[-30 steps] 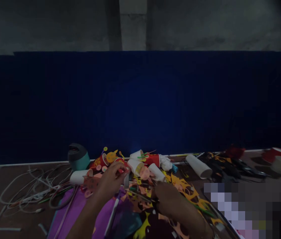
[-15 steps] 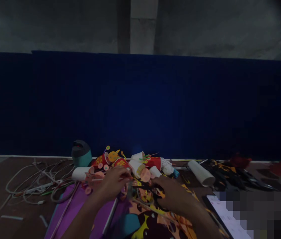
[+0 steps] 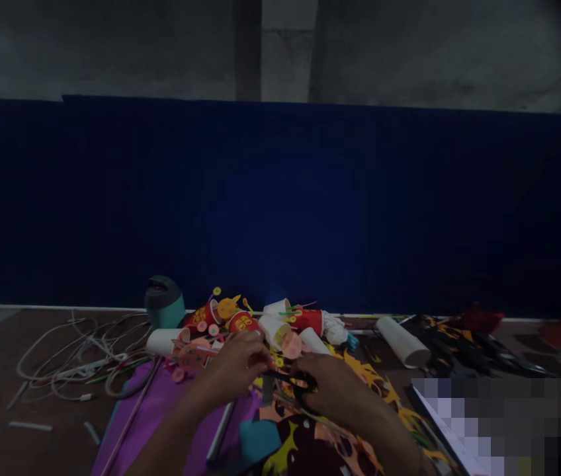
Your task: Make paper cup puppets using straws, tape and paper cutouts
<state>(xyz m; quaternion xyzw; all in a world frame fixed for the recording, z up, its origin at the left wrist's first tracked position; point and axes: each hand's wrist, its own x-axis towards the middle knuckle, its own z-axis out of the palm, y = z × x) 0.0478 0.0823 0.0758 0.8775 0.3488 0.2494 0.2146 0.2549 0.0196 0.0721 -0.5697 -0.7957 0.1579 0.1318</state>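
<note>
My right hand [image 3: 333,383] is closed around the dark handles of a pair of scissors [image 3: 303,382], whose blades point left toward my other hand. My left hand [image 3: 235,370] is pinched near the scissor tips; a small reddish bit shows at its fingertips, too small to make out. Below both hands lie cut scraps of orange, yellow and brown paper [image 3: 305,439] and a teal paper piece [image 3: 259,441]. A purple sheet [image 3: 161,410] extends under my left forearm. Just beyond the hands, red and white paper cups [image 3: 244,322] lie on their sides among pink paper discs [image 3: 291,345].
Tangled white cables [image 3: 77,360] spread over the table's left side beside a teal and dark device [image 3: 165,304]. A white paper cylinder [image 3: 402,342] lies to the right, near a partly blurred-out phone [image 3: 439,416]. A blue panel [image 3: 280,198] rises behind.
My right hand has shifted left and the scissors have come closer to my left fingertips. My left hand has moved slightly right. The view has tilted a little.
</note>
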